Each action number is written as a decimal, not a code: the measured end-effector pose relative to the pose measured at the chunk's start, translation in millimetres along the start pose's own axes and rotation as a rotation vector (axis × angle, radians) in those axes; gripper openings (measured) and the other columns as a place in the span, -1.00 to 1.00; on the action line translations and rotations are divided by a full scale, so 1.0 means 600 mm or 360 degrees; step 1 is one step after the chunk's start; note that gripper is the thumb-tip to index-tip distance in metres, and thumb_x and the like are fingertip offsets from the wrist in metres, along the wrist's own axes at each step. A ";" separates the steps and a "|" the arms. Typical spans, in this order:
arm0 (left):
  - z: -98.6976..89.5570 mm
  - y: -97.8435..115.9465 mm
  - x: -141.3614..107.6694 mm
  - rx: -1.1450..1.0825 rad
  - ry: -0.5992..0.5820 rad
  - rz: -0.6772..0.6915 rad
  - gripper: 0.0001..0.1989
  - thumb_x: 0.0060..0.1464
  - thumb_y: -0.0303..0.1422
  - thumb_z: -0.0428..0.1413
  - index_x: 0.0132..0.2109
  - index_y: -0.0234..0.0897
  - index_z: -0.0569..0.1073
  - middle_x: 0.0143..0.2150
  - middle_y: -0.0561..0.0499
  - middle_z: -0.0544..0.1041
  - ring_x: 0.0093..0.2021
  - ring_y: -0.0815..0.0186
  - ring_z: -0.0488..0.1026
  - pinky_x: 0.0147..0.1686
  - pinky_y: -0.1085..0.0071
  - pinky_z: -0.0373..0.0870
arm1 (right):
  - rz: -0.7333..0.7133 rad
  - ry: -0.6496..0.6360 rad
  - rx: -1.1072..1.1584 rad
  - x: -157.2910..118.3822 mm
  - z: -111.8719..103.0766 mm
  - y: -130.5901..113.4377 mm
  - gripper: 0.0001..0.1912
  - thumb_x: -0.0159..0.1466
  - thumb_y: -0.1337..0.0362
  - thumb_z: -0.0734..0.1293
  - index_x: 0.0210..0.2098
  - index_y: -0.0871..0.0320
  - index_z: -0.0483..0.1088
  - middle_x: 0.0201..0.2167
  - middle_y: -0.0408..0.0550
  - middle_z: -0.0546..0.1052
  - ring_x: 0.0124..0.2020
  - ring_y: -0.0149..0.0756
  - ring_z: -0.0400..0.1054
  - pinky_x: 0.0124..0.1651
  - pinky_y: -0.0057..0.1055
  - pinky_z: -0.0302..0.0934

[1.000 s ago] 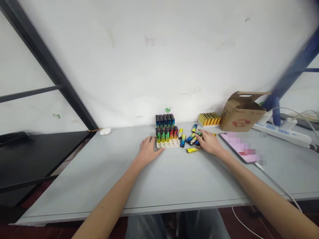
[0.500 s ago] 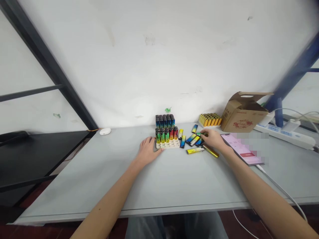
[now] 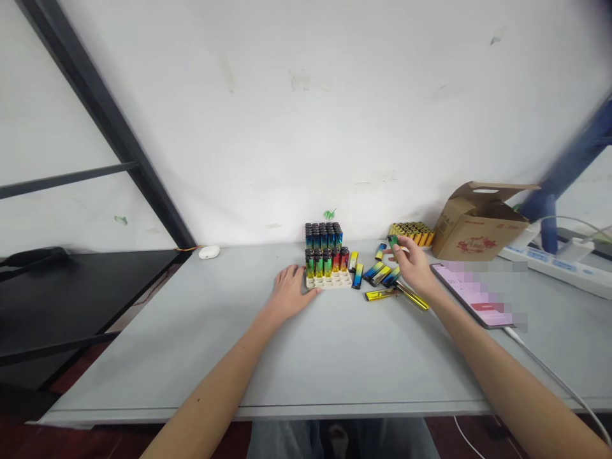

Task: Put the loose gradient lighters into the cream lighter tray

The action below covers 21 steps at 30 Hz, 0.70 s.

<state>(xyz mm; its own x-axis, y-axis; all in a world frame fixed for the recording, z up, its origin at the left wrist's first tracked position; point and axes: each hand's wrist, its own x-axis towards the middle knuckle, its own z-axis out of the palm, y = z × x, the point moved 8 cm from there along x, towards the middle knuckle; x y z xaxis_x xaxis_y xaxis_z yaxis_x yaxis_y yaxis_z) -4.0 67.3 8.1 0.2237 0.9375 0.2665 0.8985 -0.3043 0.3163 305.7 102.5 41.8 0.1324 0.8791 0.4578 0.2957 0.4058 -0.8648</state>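
My right hand (image 3: 412, 262) holds a green lighter (image 3: 393, 247) upright between thumb and fingers, raised over loose lighters. Below and left of it lie several yellow, blue and gold lighters, among them a yellow lighter (image 3: 381, 294) and a blue-yellow lighter (image 3: 357, 276). My left hand (image 3: 289, 293) rests open on the table, fingers spread along the left side of a white tray (image 3: 342, 281) with holes, thumb at its front corner. Green-yellow lighters (image 3: 319, 263) and red lighters (image 3: 340, 259) stand in the tray. Behind them stands a block of blue lighters (image 3: 324, 237).
Yellow-orange lighters (image 3: 423, 236) stand grouped near the wall, beside an open cardboard box (image 3: 482, 236). A phone (image 3: 471, 296) with a charging cable lies right of my hand, before a power strip (image 3: 559, 262). A white earbud case (image 3: 209, 252) sits at the back left.
My right hand has lifted the green lighter from the loose pile and turned it upright. My left hand stays beside the tray. The view has shifted slightly.
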 end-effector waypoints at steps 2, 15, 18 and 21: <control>0.000 0.000 0.000 0.0003 -0.0006 0.0009 -0.41 0.11 -0.01 0.04 0.17 -0.28 0.27 0.16 -0.22 0.31 0.21 -0.01 0.21 0.20 0.09 0.11 | 0.0101 -0.0081 0.0299 -0.015 0.027 -0.020 -0.61 0.26 -0.05 0.23 -0.06 0.05 0.22 -0.10 -0.02 0.45 -0.29 -0.29 0.43 -0.20 -0.28 0.34; 0.001 -0.001 0.000 -0.0032 0.0024 0.0047 -0.41 0.11 -0.02 0.04 0.17 -0.28 0.26 0.16 -0.22 0.33 0.22 0.01 0.22 0.21 0.07 0.12 | 0.0573 -0.0471 0.1354 -0.016 0.161 -0.090 -0.64 0.28 0.01 0.14 -0.29 0.11 0.43 -0.52 -0.17 0.27 -0.54 -0.39 0.16 -0.43 -0.40 0.16; 0.005 -0.006 0.000 -0.0028 0.0011 0.0014 -0.39 0.11 -0.01 0.03 0.18 -0.30 0.26 0.20 -0.24 0.29 0.24 -0.01 0.20 0.22 0.06 0.10 | 0.0649 -0.0560 0.1450 -0.028 0.167 -0.086 -0.65 0.28 0.06 0.13 -0.26 0.11 0.45 -0.50 -0.15 0.31 -0.52 -0.36 0.21 -0.37 -0.36 0.22; 0.003 -0.003 -0.003 -0.0017 -0.0005 -0.0026 -0.40 0.11 -0.04 0.03 0.19 -0.31 0.25 0.26 -0.26 0.24 0.29 -0.02 0.15 0.25 0.06 0.07 | 0.0723 -0.0676 0.1439 -0.046 0.165 -0.081 -0.69 0.26 0.13 0.15 -0.20 0.10 0.45 -0.46 -0.12 0.40 -0.46 -0.32 0.29 -0.27 -0.30 0.28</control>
<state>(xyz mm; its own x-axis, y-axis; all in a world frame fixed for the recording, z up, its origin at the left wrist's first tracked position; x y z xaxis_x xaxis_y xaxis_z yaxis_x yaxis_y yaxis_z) -5.6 66.6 5.6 0.2105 0.9429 0.2583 0.8979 -0.2909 0.3304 194.0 83.3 50.7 -0.3347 0.9370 0.0999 -0.5241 -0.0971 -0.8461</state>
